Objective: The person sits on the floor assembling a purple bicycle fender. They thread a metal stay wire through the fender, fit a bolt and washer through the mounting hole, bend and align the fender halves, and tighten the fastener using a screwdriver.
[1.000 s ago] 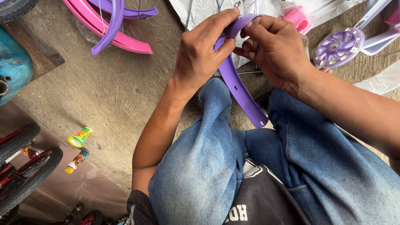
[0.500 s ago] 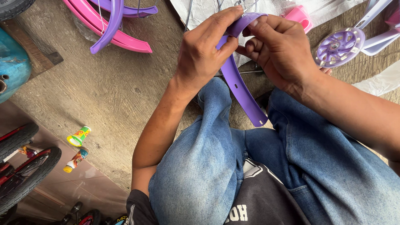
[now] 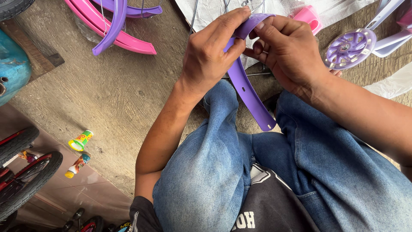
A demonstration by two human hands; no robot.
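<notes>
Purple mudguard (image 3: 246, 81), at 12 o'clock above the knees, pinched at its top end by left hand (image 3: 210, 56) and right hand (image 3: 289, 51); overbending risks cracking the thin plastic.

The hands (image 3: 253, 51) hide the purple mudguard's (image 3: 249, 92) top end; the training wheel's (image 3: 348, 48) bracket runs off-frame.
</notes>
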